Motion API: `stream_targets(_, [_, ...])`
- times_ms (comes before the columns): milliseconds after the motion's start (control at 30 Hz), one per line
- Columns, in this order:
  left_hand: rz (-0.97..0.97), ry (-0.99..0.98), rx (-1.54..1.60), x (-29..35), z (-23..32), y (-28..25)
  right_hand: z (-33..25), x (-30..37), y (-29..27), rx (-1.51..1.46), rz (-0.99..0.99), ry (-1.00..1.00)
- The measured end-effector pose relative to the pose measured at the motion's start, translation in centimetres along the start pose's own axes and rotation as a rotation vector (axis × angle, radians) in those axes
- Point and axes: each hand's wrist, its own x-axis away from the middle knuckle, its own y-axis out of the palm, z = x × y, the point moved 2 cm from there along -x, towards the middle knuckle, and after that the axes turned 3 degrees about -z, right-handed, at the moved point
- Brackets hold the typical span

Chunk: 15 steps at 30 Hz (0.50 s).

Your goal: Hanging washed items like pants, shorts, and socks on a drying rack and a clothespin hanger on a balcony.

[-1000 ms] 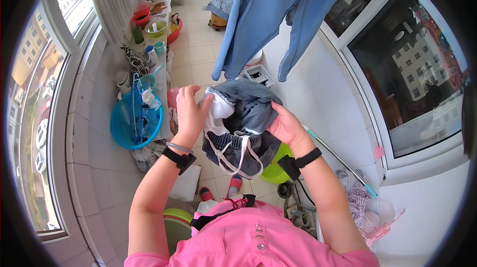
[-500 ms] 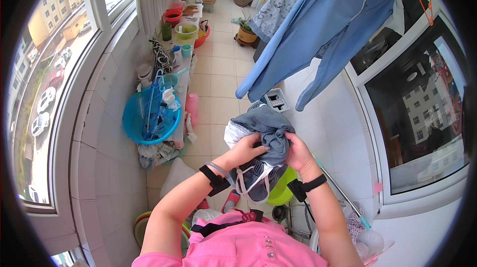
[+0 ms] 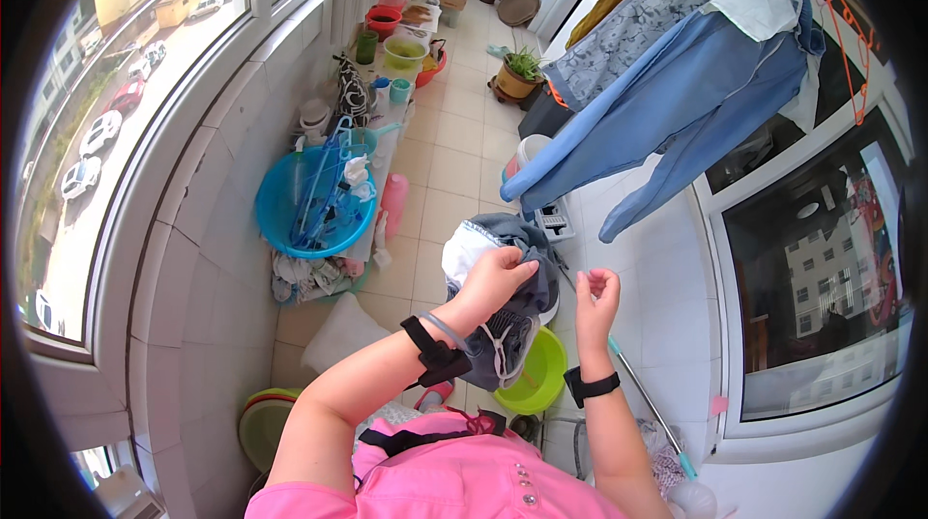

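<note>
A rumpled grey-blue garment with a white section and a pale drawstring hangs in midair in front of me, below chest height, bunched at the top and drooping at the bottom. The fingers of my left hand are clamped on its upper part, thumb over the cloth. My right hand is raised just beside it, its fingers loosely curled with the thumb apart, touching nothing that I can see. One grip alone seems to carry the cloth, so I judge a slip the likeliest trouble: too small a pinch, and the rest could drag it down. Below, its lower folds overlap the lime-green basin in my view, so a dropped garment might land there or on the tiled floor. The dangling cord could also tangle or catch my right fingers if they reached in low. Ahead and to the right hang pale-blue trousers, their hems near enough that lifting the garment carelessly could make it brush them. Farther off, to the left, stands a blue basin of hangers, well apart.
</note>
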Motion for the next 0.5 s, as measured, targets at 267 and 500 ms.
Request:
stream_targets(267, [-0.187, 0.096, -0.174, 1.2, 0.8, 1.6, 0.4, 4.5, 2.9, -0.101, -0.404, 0.152])
stream_targets(500, [-0.198, 0.468, -0.522, 3.5, 0.2, -1.7, -2.4, 2.0, 0.5, -0.804, -0.258, 0.609])
